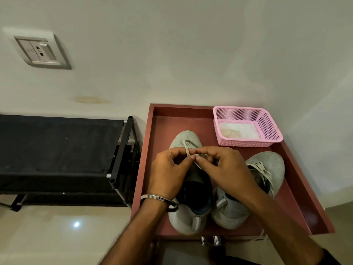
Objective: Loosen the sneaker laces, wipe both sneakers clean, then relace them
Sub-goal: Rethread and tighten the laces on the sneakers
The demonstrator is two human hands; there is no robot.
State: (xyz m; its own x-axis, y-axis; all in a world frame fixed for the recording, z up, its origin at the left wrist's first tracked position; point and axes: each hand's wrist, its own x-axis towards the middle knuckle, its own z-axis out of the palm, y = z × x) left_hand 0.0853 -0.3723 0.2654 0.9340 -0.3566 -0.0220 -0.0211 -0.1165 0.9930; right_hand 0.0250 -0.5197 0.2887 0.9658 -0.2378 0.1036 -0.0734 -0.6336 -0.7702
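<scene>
Two grey sneakers stand side by side, toes away from me, on a reddish-brown tray-like surface (162,119). Over the left sneaker (188,217) my left hand (170,173) and my right hand (223,169) meet, each pinching the pale lace (186,146), which loops up above the toe. The hands hide the sneaker's eyelets and tongue. Behind my right forearm the right sneaker (271,167) has loose off-white laces lying across its top.
A pink plastic basket (269,123) holding a white cloth sits at the tray's far right corner. A black shoe rack (57,150) stands to the left against the wall. A wall socket (41,51) is high on the left. Metal knobs (213,240) show under the tray's near edge.
</scene>
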